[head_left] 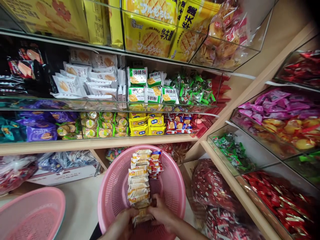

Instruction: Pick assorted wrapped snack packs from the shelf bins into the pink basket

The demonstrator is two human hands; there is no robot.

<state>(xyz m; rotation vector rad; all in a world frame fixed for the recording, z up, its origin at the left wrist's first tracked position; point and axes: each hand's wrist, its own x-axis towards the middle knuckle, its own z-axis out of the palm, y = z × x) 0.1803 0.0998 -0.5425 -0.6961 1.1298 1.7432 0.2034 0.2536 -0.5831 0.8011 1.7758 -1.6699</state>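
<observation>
Left hand (pixel 126 216) and right hand (pixel 161 210) grip pale packets (pixel 138 181) toward the pink basket's (pixel 104 186) near edge.
A long pale row is laid, shorter red packets (pixel 155 163) beside it; what's left is unclear.

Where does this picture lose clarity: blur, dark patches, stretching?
Head view: lettering on the green-and-white packets is crisp, while the left hand and right hand look soft; head view: the red packets at lower right blur; head view: the upper-right corner falls to black; head view: wide-angle stretching appears toward the edges, as on the left basin.
</observation>
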